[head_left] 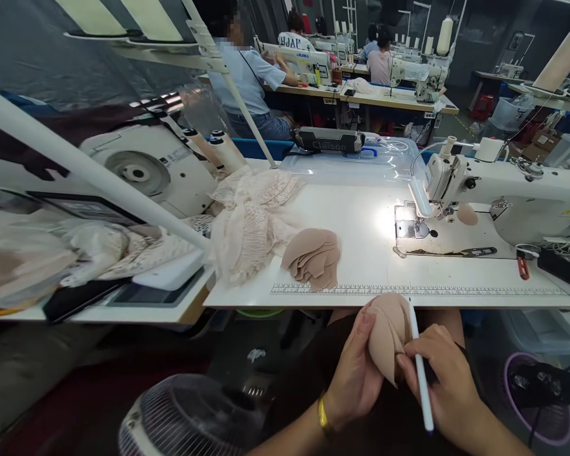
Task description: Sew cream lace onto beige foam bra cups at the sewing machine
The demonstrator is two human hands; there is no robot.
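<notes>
A small stack of beige fabric cup pieces (387,329) is held over my lap, just past the table's front edge. My left hand (358,364) closes round its left side, thumb on top. At the right side, my right hand (439,370) is closed on a white pen (422,373), which points up and slightly left; its thumb and fingers also touch the pieces' edge. Another fanned pile of beige fabric pieces (312,256) lies on the white table (351,215), left of centre. Cream lace fabric (254,221) is heaped behind that pile.
A sewing machine (517,190) with a lit lamp stands at the right. A ruler strip (408,291) runs along the table's front edge. Small red-handled snips (522,266) lie at the right. A fan (185,418) stands below left. Other people sit at machines behind.
</notes>
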